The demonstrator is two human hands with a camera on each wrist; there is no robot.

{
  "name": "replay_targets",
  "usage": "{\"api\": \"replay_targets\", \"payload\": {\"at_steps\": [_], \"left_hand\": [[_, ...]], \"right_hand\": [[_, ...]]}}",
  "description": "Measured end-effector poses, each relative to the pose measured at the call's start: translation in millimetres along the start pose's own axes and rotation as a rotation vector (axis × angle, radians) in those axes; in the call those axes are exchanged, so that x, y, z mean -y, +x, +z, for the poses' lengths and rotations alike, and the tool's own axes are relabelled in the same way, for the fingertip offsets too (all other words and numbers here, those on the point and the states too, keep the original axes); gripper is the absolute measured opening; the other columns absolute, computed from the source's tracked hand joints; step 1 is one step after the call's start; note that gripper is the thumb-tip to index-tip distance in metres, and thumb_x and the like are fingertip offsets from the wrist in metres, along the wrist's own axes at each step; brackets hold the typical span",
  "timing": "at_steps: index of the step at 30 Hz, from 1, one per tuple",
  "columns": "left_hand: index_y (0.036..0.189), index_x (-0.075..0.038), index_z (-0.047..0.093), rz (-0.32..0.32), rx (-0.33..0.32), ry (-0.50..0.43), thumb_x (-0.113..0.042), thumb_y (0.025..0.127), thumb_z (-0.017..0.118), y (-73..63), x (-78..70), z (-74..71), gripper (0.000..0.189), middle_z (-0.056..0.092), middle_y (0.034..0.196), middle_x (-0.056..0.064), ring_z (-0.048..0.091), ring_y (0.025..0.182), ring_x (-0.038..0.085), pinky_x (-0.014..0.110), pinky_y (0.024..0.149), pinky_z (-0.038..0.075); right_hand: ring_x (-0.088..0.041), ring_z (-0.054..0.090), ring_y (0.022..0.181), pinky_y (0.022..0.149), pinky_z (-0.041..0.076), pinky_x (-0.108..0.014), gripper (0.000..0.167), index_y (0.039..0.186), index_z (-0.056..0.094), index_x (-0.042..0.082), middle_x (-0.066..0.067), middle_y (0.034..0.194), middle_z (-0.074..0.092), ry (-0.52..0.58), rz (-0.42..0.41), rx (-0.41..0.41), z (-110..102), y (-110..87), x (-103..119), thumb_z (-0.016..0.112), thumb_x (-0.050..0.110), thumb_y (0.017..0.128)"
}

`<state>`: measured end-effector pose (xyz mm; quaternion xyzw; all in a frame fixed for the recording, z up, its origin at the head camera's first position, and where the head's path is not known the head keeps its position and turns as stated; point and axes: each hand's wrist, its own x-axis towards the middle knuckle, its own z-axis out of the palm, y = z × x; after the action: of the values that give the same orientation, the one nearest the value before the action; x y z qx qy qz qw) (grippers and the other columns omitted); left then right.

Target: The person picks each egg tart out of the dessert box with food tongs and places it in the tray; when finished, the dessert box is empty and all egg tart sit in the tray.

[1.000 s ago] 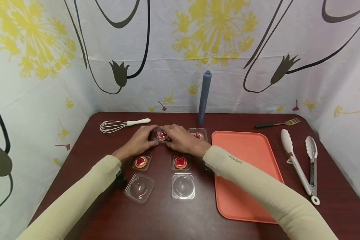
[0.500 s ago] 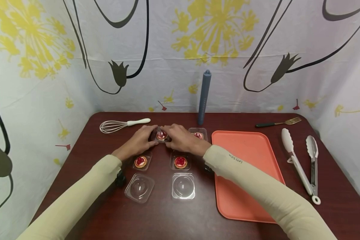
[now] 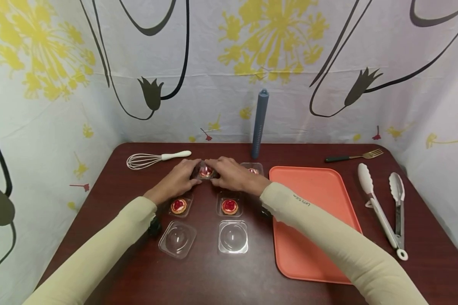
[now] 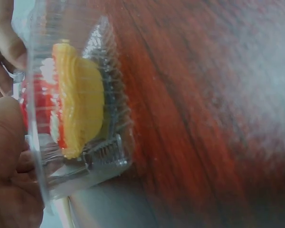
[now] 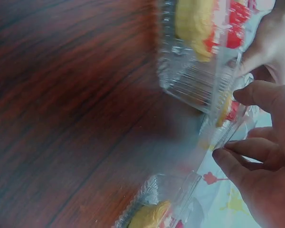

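Clear box (image 3: 205, 172), upper middle of head view, red tart (image 4: 80, 102) inside. Left hand (image 3: 178, 178) grips left side, right hand (image 3: 230, 174) grips right side. Orange tray (image 3: 309, 186) right of middle.

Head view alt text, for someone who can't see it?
The left hand and right hand grip a clear container holding a red-topped tart. In the foreground are two more tarts in clear containers and two domed lids, with an orange tray at right.

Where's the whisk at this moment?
In the head view, the whisk lies along the far edge of the table, left of centre, just beyond the left hand, its handle end pointing right.
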<state>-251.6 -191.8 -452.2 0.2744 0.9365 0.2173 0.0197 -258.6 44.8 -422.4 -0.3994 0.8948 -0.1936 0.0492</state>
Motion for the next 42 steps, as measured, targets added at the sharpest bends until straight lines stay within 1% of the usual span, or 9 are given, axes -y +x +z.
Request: {"api": "replay_targets", "payload": {"at_steps": [6,10,17,19,24,31,35,38,42], "left_hand": [[0.156,0.016,0.047,0.032,-0.018,0.001,-0.009,0.100,0.082,0.9,3.3,0.5,0.071,0.060,0.150,0.035,0.054,0.141,0.049,0.061,0.121,0.043],[0.158,0.013,0.046,0.082,-0.050,-0.048,-0.016,0.098,0.086,7.4,27.5,16.0,0.077,0.060,0.148,0.033,0.053,0.140,0.048,0.061,0.119,0.043],[0.164,0.010,0.040,0.064,0.001,-0.049,-0.020,0.100,0.084,12.8,36.2,19.8,0.083,0.057,0.150,0.033,0.052,0.142,0.049,0.063,0.120,0.042],[0.166,0.007,0.037,0.078,-0.007,-0.063,-0.029,0.101,0.084,15.5,49.9,28.6,0.088,0.054,0.152,0.033,0.051,0.143,0.049,0.062,0.120,0.041],[0.169,0.004,0.034,0.073,0.005,-0.130,-0.044,0.097,0.086,10.0,41.4,12.9,0.101,0.049,0.161,0.031,0.046,0.150,0.047,0.058,0.126,0.038],[0.164,0.001,0.048,0.184,-0.174,-0.155,-0.035,0.110,0.071,11.9,45.9,1.2,0.069,0.064,0.145,0.023,0.062,0.132,0.034,0.048,0.115,0.049],[0.155,0.003,0.059,0.205,-0.272,-0.164,-0.007,0.113,0.057,-4.1,12.9,-27.1,0.043,0.071,0.136,0.024,0.068,0.126,0.037,0.054,0.110,0.054],[0.141,0.007,0.069,0.154,-0.320,-0.117,0.006,0.109,0.055,-15.9,-12.4,-44.1,0.035,0.074,0.129,0.026,0.071,0.120,0.041,0.059,0.105,0.056],[0.127,0.006,0.075,0.097,-0.327,-0.073,0.001,0.111,0.059,-24.7,-24.2,-51.1,0.023,0.077,0.118,0.022,0.073,0.111,0.037,0.054,0.099,0.058]], "right_hand": [[-0.037,0.062,0.135,0.114,0.052,-0.049,0.067,0.162,0.049,-0.004,-0.021,0.149,0.066,0.027,-0.002,0.019,-6,-1.6,-1,0.077,0.020,0.105],[-0.037,0.060,0.139,0.118,0.049,-0.048,0.069,0.161,0.050,-0.005,-0.021,0.154,0.063,0.044,-0.006,0.015,-9,-2.9,-3,0.079,0.021,0.105],[-0.037,0.060,0.139,0.118,0.049,-0.049,0.068,0.161,0.050,-0.006,-0.022,0.154,0.063,0.072,0.000,-0.002,-13,-5.3,-2,0.079,0.021,0.104],[-0.036,0.060,0.140,0.119,0.049,-0.049,0.068,0.160,0.050,-0.007,-0.022,0.155,0.062,0.075,-0.006,-0.011,-13,-4.8,-2,0.079,0.019,0.104],[-0.036,0.057,0.144,0.121,0.047,-0.049,0.066,0.161,0.051,-0.005,-0.020,0.158,0.060,0.075,-0.023,-0.048,-18,-5.2,-1,0.078,0.018,0.105],[-0.036,0.060,0.141,0.120,0.048,-0.047,0.063,0.159,0.053,-0.005,-0.020,0.155,0.063,0.086,-0.077,-0.130,-31,-8.8,6,0.078,0.020,0.106],[-0.032,0.064,0.137,0.115,0.052,-0.046,0.063,0.159,0.053,-0.004,-0.020,0.152,0.065,0.116,-0.101,-0.168,-36,-13.3,12,0.075,0.026,0.108],[-0.026,0.070,0.129,0.109,0.057,-0.042,0.062,0.159,0.054,-0.003,-0.020,0.145,0.070,0.137,-0.124,-0.202,-38,-17.1,18,0.072,0.029,0.110],[-0.015,0.074,0.096,0.091,0.061,-0.035,0.055,0.153,0.061,-0.003,-0.017,0.123,0.080,0.155,-0.152,-0.266,-38,-21.3,25,0.071,0.029,0.110]]}}
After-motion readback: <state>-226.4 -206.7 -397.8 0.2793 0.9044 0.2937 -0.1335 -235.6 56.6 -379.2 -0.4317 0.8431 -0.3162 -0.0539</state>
